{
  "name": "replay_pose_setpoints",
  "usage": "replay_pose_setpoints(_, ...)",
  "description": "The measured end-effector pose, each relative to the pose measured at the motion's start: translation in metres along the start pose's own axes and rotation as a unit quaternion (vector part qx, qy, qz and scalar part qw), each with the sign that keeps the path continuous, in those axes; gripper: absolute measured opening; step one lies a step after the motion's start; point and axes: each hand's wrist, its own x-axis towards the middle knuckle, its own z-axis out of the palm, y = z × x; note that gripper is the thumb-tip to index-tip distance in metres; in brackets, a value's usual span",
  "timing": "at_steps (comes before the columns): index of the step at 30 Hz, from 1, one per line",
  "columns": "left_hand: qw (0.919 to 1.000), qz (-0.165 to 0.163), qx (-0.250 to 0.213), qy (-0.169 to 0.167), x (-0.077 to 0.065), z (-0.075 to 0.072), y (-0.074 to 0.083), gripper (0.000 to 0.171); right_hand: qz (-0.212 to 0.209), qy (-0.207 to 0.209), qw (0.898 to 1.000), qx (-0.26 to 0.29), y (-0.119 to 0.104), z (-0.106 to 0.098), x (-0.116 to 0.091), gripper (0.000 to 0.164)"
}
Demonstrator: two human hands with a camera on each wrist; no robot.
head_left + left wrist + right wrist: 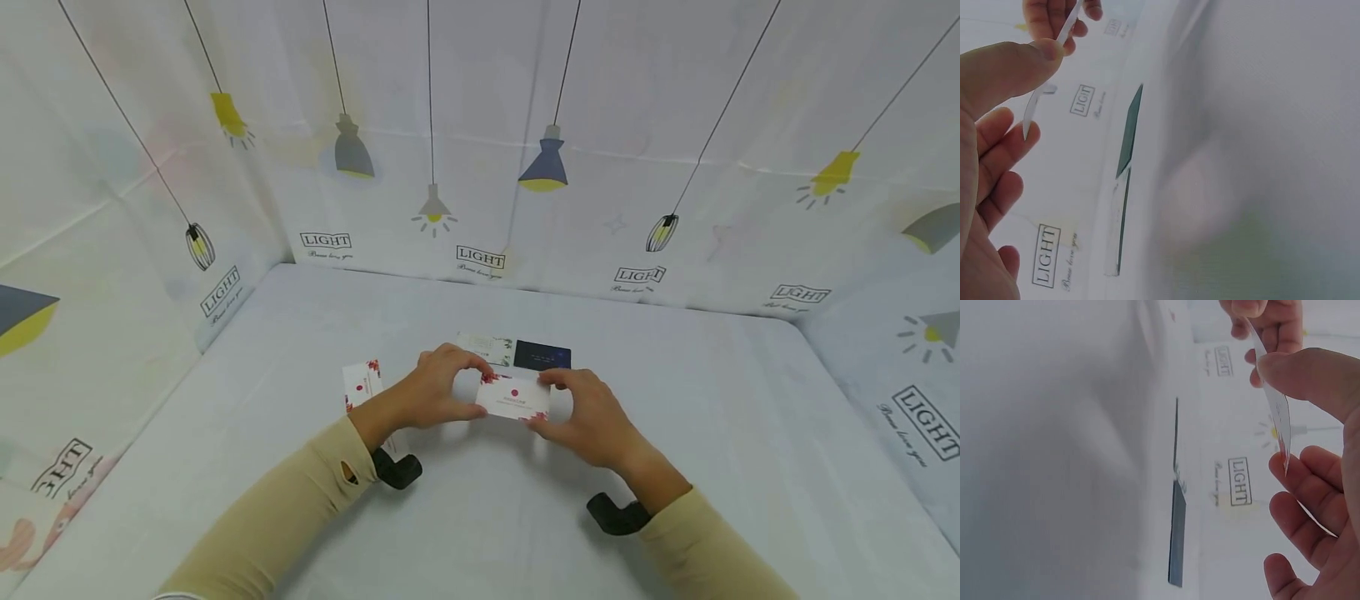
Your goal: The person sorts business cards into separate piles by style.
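I can read LIGHT in boxed print [480,257] across the hanging cloth [480,83], over script ending "love you", while the lettering on the red-flowered card [513,397] is too small for me. I see that card raised above the counter [510,517], its ends pinched in the grip of the left hand [442,387] and right hand [585,417]. Beyond it lie a pale card [487,348] and a dark card [542,356], and the left forearm [300,500] partly blocks my view of another white-and-red card [362,383].
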Motion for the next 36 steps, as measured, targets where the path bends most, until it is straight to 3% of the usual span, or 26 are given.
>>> replay_pose_setpoints(12, 0.9999, -0.008, -0.003, 0.013, 0.025, 0.012, 0.006, 0.051, 0.043, 0.032, 0.998, 0.015, 0.026, -0.013, -0.007, 0.056)
replay_pose_setpoints(21, 0.9995, -0.016, -0.015, 0.023, 0.049, 0.02, 0.015, 0.055, 0.05, 0.062, 0.997, 0.012, 0.049, -0.022, -0.011, 0.055)
replay_pose_setpoints(28, 0.9982, -0.04, -0.038, 0.025, 0.069, 0.039, 0.022, 0.052, 0.052, 0.067, 0.996, 0.015, 0.07, -0.034, -0.012, 0.053)
replay_pose_setpoints(36, 0.9994, -0.025, -0.018, 0.014, 0.089, 0.053, 0.029, 0.05, 0.069, 0.068, 0.995, 0.017, 0.092, -0.037, -0.015, 0.049)
